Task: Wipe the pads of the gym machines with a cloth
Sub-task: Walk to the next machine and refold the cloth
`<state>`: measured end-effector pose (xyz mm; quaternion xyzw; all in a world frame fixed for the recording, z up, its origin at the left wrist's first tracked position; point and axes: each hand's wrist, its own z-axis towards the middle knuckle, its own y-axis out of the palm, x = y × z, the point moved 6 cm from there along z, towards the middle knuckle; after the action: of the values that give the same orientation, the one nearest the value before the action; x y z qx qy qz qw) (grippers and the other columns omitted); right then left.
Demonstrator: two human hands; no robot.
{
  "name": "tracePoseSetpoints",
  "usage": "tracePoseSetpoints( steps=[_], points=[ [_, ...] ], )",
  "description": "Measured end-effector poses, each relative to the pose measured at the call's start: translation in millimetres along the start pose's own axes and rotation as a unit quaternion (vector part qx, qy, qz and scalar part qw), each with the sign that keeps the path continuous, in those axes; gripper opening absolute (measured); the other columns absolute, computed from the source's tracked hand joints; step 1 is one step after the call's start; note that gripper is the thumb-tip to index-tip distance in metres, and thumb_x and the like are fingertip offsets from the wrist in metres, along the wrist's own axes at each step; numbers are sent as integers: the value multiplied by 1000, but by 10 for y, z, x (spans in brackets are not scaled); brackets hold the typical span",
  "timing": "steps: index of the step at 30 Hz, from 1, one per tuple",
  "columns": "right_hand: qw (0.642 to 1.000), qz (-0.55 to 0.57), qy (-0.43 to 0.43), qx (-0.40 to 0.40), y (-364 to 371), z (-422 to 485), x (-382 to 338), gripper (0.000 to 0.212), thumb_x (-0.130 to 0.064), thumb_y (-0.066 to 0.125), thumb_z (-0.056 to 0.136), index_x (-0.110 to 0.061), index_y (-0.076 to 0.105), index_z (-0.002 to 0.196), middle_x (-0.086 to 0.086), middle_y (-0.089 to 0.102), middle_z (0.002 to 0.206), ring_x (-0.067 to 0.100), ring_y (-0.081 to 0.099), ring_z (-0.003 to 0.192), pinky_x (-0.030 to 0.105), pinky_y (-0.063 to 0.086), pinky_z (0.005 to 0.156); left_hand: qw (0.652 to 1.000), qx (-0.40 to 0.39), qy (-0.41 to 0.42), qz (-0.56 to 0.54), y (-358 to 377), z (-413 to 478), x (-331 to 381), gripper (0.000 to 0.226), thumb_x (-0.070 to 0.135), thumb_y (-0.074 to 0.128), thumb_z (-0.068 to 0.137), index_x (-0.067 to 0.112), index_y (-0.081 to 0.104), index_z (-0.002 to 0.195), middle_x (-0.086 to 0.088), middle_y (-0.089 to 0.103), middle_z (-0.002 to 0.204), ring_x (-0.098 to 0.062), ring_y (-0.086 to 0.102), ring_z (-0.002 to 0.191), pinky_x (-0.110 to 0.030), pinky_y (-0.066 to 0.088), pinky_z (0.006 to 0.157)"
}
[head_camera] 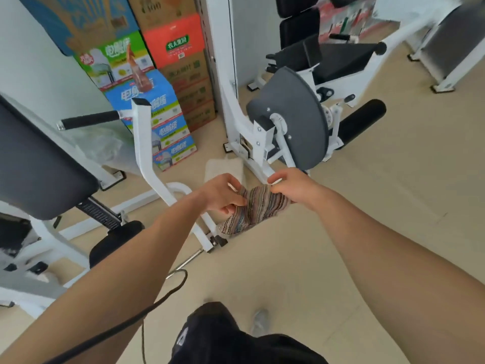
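Right now both hands, left hand (220,194) and right hand (291,186), pinch the striped cloth (256,208) in their fingers above the floor, between machines; no pad is being wiped, so wiping apparently remains ahead.

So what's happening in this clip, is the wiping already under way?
Not yet. A person stands between gym machines, holding a striped cloth in mid-air with both hands, the left hand and right hand pinching it as if folding or bunching it. The cloth touches no pad. A large dark pad sits at the left, and a black roller pad on the white machine ahead. Stacked drink cartons stand against the wall.
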<state>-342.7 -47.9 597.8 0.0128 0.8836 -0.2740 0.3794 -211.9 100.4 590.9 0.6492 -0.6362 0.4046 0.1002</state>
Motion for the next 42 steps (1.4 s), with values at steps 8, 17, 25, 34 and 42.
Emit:
tracePoseSetpoints(
  steps=[8, 17, 25, 34, 42],
  points=[
    [997, -49, 32, 52, -1456, 536, 435, 34, -16, 55, 90, -13, 66, 121, 8, 65, 123, 25, 60, 111, 35, 49, 97, 990, -84, 45, 99, 574, 1073, 1507, 45, 22, 70, 90, 14, 58, 133, -9, 69, 99, -16, 67, 68, -24, 58, 57],
    [988, -57, 67, 123, -3316, 1312, 795, 28, -13, 55, 93, -5, 70, 115, 11, 63, 135, 29, 58, 122, 33, 45, 99, 973, -171, 76, 135, 1282, 2391, 3143, 37, 22, 67, 93, 17, 60, 129, -10, 69, 104, -20, 74, 76, -28, 62, 67],
    [986, -72, 83, 122, -4805, 2112, 1171, 30, -13, 56, 93, -2, 67, 119, 19, 66, 126, 32, 59, 118, 39, 46, 102, 975, -173, 60, 129, 1788, 3443, 4434, 33, 22, 65, 94, 16, 59, 127, -4, 68, 83, -15, 71, 63, -19, 54, 49],
    [993, -99, 23, 58, -6671, 3350, 1941, 38, -13, 59, 92, -14, 64, 129, 6, 66, 125, 25, 60, 117, 29, 45, 97, 990, -118, 10, 78, 2511, 4872, 5931, 29, 22, 63, 94, 12, 62, 120, -10, 73, 98, -23, 75, 76, -35, 64, 76],
    [991, -130, -7, 9, -8331, 4212, 2436, 37, 0, 55, 88, -16, 66, 121, 1, 57, 100, 23, 57, 97, 27, 43, 81, 996, -43, -65, 41, 3172, 5894, 7237, 29, 29, 63, 94, 5, 60, 111, -14, 69, 97, -28, 74, 79, -38, 64, 75]
  ],
)
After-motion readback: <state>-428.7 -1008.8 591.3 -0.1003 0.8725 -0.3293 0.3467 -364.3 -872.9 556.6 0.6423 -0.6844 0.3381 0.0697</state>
